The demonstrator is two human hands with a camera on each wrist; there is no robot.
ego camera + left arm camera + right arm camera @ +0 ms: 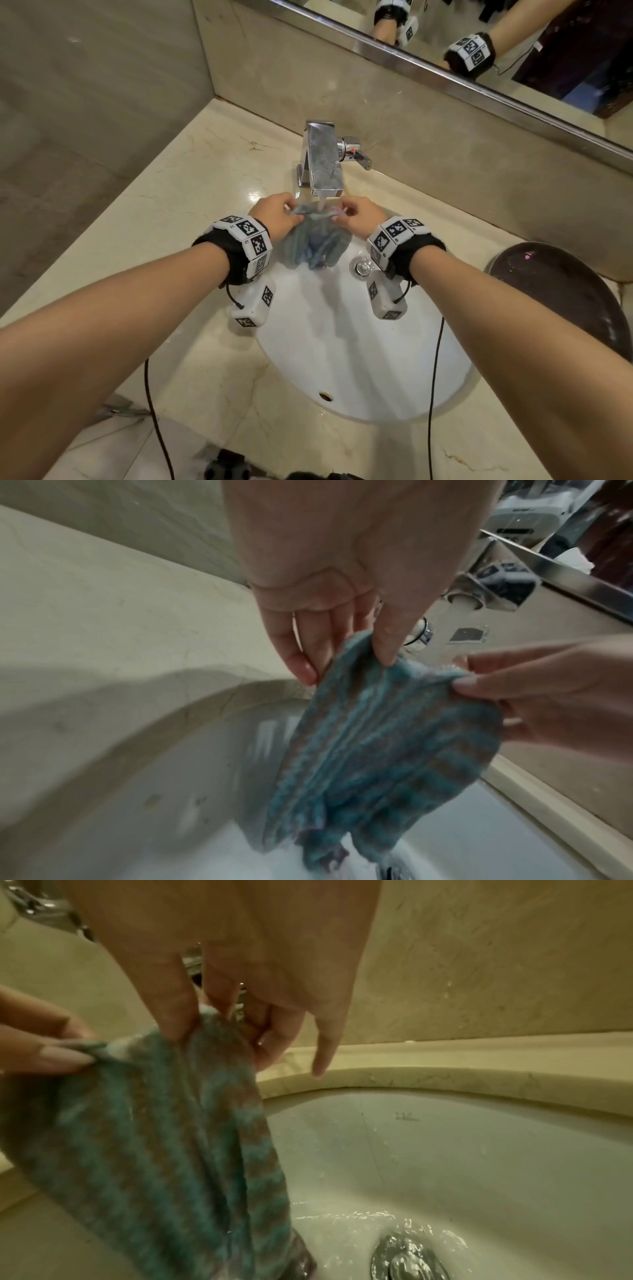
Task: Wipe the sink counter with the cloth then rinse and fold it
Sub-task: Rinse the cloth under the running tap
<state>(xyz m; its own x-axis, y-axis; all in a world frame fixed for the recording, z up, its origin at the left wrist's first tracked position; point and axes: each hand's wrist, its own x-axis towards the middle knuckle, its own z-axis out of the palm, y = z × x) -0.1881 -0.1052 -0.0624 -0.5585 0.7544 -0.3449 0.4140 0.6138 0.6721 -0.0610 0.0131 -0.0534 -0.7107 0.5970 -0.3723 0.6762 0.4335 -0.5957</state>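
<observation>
I observe left hand (274, 214) and right hand (359, 217) each pinching the cloth (313, 245) top edge; faucet (322, 161) stream lands between them.

This is a bathroom. A white oval sink (342, 359) with a metal drain (361, 267) is set into a cream marble desk (191, 178). A chrome tap (323, 161) runs water just beyond the hands (274, 216), and a steel-framed mirror (445, 37) hangs on the marble wall above.

No text could be read anywhere. A small dark mark stood on the sink's (479, 1150) inner wall, too blurred to make out. The wristbands (248, 240) bore only black-and-white square codes.
</observation>
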